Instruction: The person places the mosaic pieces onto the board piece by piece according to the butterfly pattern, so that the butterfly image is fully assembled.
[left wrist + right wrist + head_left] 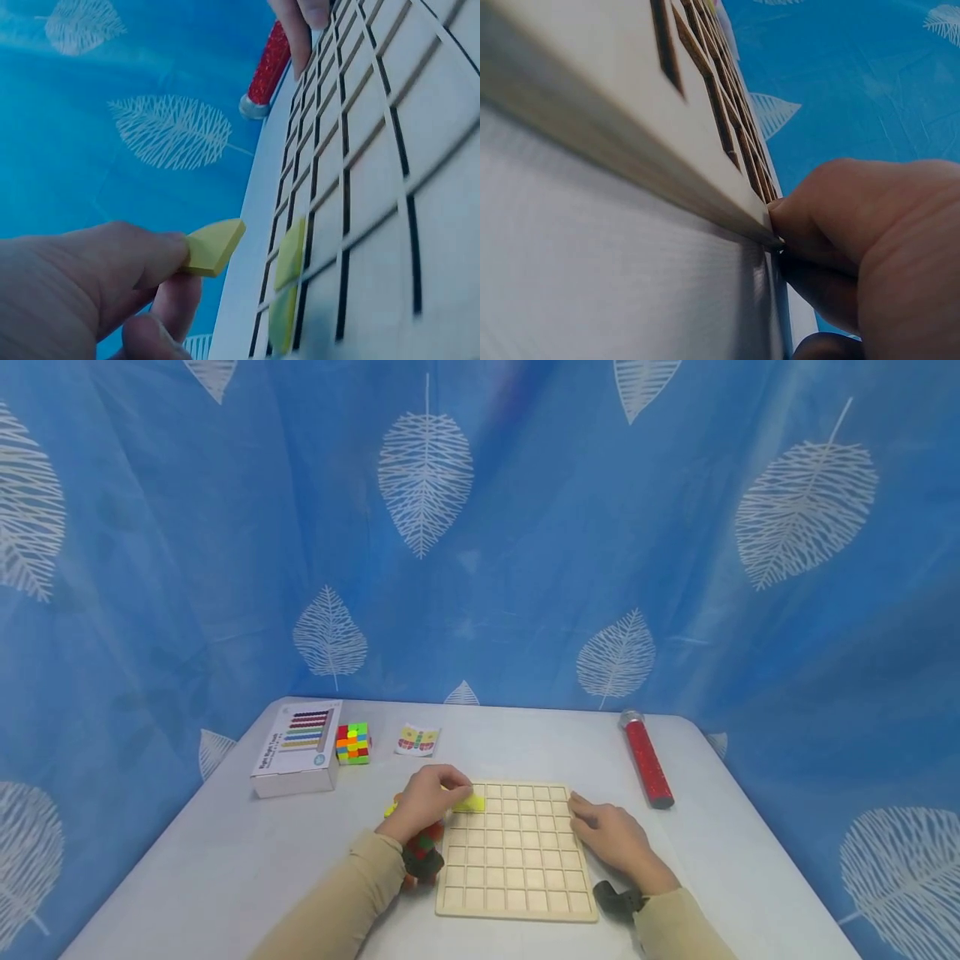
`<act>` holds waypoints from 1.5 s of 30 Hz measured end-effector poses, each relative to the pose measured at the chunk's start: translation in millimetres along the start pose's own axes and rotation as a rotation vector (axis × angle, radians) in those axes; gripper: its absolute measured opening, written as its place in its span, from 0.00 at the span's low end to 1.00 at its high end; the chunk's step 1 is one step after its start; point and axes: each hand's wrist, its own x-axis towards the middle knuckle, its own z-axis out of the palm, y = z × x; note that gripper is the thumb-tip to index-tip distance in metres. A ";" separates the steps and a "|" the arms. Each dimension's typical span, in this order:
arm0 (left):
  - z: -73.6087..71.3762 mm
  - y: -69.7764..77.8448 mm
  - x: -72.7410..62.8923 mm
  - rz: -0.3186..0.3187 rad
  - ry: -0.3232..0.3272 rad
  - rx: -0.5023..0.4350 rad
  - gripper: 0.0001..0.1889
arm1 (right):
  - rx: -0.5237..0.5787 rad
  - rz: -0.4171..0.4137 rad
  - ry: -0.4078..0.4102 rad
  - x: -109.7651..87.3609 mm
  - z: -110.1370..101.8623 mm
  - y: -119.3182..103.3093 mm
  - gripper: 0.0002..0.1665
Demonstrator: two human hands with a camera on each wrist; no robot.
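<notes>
In the head view my left hand (426, 795) is over the upper left corner of a wooden grid board (517, 853). Between thumb and fingertips it pinches a yellow tile (213, 249) with one curved side, held just off the grid. Two yellow tiles (289, 262) lie in neighbouring cells beside it. My right hand (617, 838) grips the board's right edge near the far corner, thumb at the rim and fingers against the side, as the right wrist view shows. Coloured pieces (433, 832) lie left of the board, partly hidden by my left wrist.
A white box (296, 750) with printed coloured rows stands at the back left, next to a puzzle cube (353, 744). A small card with a butterfly pattern (417, 741) lies behind the board. At the right is a red glittery tube (648, 762). Blue leaf-printed cloth surrounds the table.
</notes>
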 end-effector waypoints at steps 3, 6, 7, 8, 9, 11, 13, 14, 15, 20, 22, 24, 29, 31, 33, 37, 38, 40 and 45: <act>7.6 3.1 3.9 0.034 -0.015 -0.008 0.03 | -0.007 -0.002 0.002 -0.4 0.6 1.0 0.29; 15.0 4.9 7.3 0.045 -0.030 0.005 0.03 | -0.003 -0.005 0.006 -0.5 1.7 1.8 0.29; 17.4 5.3 8.2 0.039 -0.037 0.007 0.03 | -0.001 -0.005 0.006 -0.5 2.2 2.0 0.29; 19.5 6.3 8.6 0.028 -0.046 0.003 0.03 | 0.000 -0.004 0.006 -0.6 2.6 2.2 0.29; 21.8 6.6 9.1 0.016 -0.052 0.009 0.03 | 0.000 -0.004 0.005 -0.7 3.0 2.3 0.29; 26.2 7.3 10.5 -0.007 -0.062 0.027 0.02 | -0.004 -0.003 0.004 -0.8 3.6 2.5 0.29; 30.0 8.2 12.4 -0.025 -0.068 0.053 0.02 | -0.007 0.000 0.003 -0.9 3.7 2.7 0.29; 31.6 8.6 13.4 -0.025 -0.067 0.071 0.02 | -0.008 0.002 0.003 -0.9 3.6 2.7 0.29; 33.1 8.9 14.5 -0.022 -0.063 0.090 0.02 | -0.008 0.003 0.003 -1.1 3.3 2.5 0.29; 35.7 11.7 18.9 0.018 -0.058 0.132 0.02 | -0.007 0.009 0.002 -0.8 1.8 2.2 0.29; 36.2 12.6 19.8 0.030 -0.064 0.144 0.03 | -0.006 0.008 0.003 -0.5 1.4 2.3 0.29; 36.6 13.2 20.0 0.038 -0.068 0.156 0.02 | -0.007 0.004 0.008 -0.3 1.3 2.5 0.29; 36.8 14.0 18.9 0.039 -0.070 0.195 0.02 | -0.011 -0.003 0.014 -0.3 1.1 1.9 0.29; 36.3 14.1 18.3 0.042 -0.066 0.218 0.03 | -0.012 -0.001 0.012 -0.7 0.7 1.0 0.29; 35.8 14.6 18.2 0.047 -0.064 0.238 0.03 | -0.013 -0.002 0.014 -0.5 0.5 0.4 0.29; 35.4 15.9 18.4 0.042 -0.068 0.278 0.03 | -0.016 -0.003 0.011 -0.3 0.7 0.0 0.29; 35.4 16.3 18.6 0.038 -0.069 0.283 0.03 | -0.015 -0.001 0.009 -0.3 0.9 -0.1 0.29; 35.7 16.3 19.0 0.031 -0.074 0.300 0.03 | -0.015 0.003 0.004 -0.5 1.2 -0.2 0.29; 37.0 16.5 18.4 0.025 -0.079 0.320 0.04 | -0.010 0.007 0.003 -0.9 1.3 0.6 0.29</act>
